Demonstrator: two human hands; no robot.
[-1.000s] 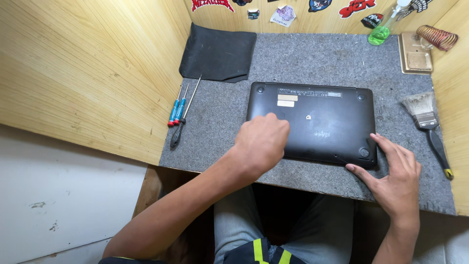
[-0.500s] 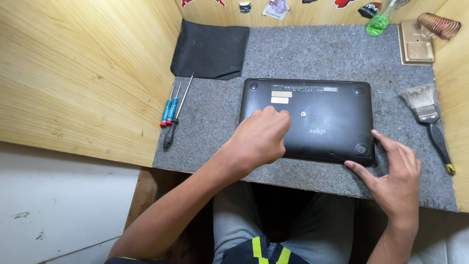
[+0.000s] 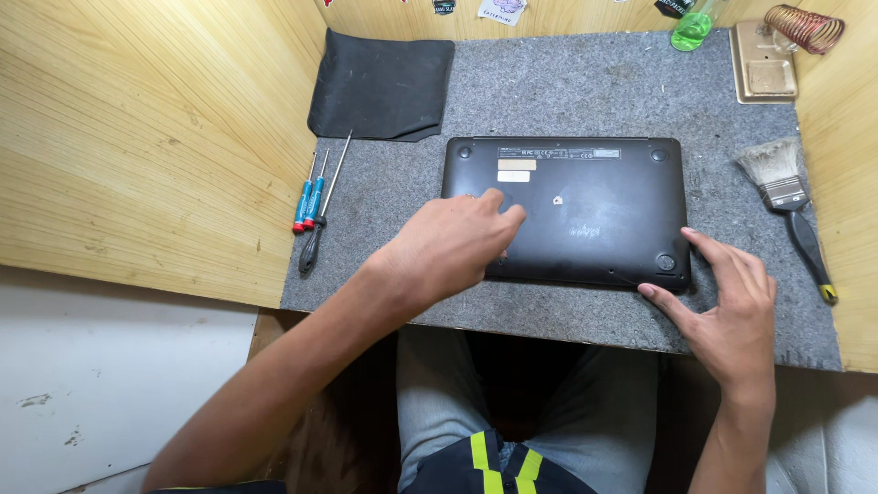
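Note:
A black laptop (image 3: 594, 197) lies upside down on a grey felt mat (image 3: 567, 91), its base with labels and rubber feet facing up. My left hand (image 3: 453, 245) rests palm-down on the laptop's near left part, fingers loosely bent, index finger reaching toward a pale label. At the near right corner my right hand (image 3: 727, 297) has its fingers spread. Its thumb touches the front edge and its index finger the right side by a round foot. Neither hand holds a tool.
Three screwdrivers (image 3: 314, 206) lie at the mat's left edge, below a folded black cloth (image 3: 380, 87). A paintbrush (image 3: 791, 206) lies to the right. A green bottle (image 3: 690, 32) and a tan tray (image 3: 764, 64) stand at the back. Wooden walls close both sides.
The view has shifted, so the mat sits lower in frame. My left hand has stretched its fingers slightly forward on the laptop. My right hand stays at the corner.

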